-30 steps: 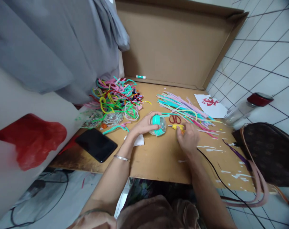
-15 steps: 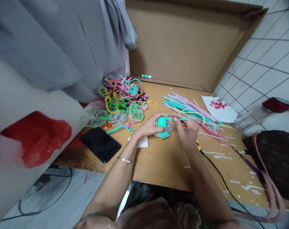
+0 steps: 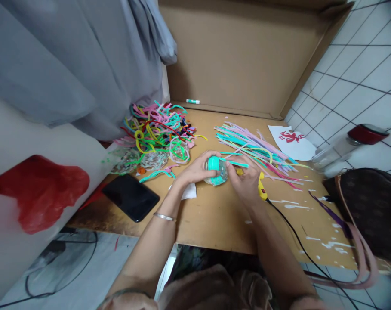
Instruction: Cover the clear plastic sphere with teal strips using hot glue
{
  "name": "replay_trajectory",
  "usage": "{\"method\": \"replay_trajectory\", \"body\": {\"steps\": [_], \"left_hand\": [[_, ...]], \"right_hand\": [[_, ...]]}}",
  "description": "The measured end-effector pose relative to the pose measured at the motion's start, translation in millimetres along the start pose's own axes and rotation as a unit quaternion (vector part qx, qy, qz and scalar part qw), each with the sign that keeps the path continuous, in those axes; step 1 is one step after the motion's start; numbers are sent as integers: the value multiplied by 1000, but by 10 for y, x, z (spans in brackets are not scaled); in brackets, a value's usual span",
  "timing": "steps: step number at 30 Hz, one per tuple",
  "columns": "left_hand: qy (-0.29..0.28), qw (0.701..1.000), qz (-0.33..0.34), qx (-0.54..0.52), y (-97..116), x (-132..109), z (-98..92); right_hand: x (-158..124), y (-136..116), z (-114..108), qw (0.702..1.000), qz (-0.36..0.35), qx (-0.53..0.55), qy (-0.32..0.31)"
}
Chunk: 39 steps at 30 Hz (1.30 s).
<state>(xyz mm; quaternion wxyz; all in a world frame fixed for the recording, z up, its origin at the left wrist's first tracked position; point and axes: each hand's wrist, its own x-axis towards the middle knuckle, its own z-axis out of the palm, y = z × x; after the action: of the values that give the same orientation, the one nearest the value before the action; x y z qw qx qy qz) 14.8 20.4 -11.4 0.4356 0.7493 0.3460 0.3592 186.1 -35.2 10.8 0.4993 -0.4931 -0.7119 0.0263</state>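
Observation:
Between the thumb and fingers of my left hand [image 3: 199, 167] is a small clear plastic container [image 3: 221, 173], tilted, with turquoise pipe cleaner wound round part of it. My right hand [image 3: 245, 178] pinches a turquoise pipe cleaner [image 3: 239, 164] close against the container's right side, and its free end points right. Partly covered by that hand, a yellow corded tool [image 3: 262, 189], which looks like a glue gun, lies on the table. A white piece of paper [image 3: 190, 192] sits just below my left wrist.
Straight pipe cleaners [image 3: 256, 146] are spread behind my right hand. A tangled, many-coloured heap [image 3: 159, 125] stands back left, near a black phone or tablet [image 3: 130, 197]. To the right are a clear bottle [image 3: 337, 150] and a brown bag [image 3: 366, 211]. The tool's black cord [image 3: 295, 232] runs off the front edge.
My right fingertips have come closer to the container with the turquoise pipe cleaner. More of the yellow tool shows beside that hand. The whole view has shifted slightly.

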Motion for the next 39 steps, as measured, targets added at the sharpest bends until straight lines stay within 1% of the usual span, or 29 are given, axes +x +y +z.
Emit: {"method": "replay_trajectory", "body": {"steps": [6, 8, 12, 16, 21, 25, 31, 39], "left_hand": [[1, 1000, -5, 0, 15, -10, -4], [2, 1000, -7, -5, 7, -12, -3], [3, 1000, -8, -8, -12, -12, 0], [9, 1000, -10, -1, -15, -6, -3], [13, 1000, -8, -8, -9, -1, 0], [12, 1000, -9, -9, 1, -8, 5], [7, 1000, -5, 0, -4, -17, 1], [4, 1000, 7, 14, -25, -10, -6]], "right_hand": [[-19, 20, 2, 999, 16, 7, 30], [-32, 47, 3, 999, 29, 31, 25], [-57, 101, 15, 992, 85, 88, 9], [-63, 101, 34, 990, 108, 94, -11], [-66, 102, 56, 991, 91, 94, -14], [-71, 136, 67, 994, 77, 75, -24], [-68, 106, 51, 997, 36, 56, -40], [-66, 65, 44, 998, 25, 9, -58]]}}
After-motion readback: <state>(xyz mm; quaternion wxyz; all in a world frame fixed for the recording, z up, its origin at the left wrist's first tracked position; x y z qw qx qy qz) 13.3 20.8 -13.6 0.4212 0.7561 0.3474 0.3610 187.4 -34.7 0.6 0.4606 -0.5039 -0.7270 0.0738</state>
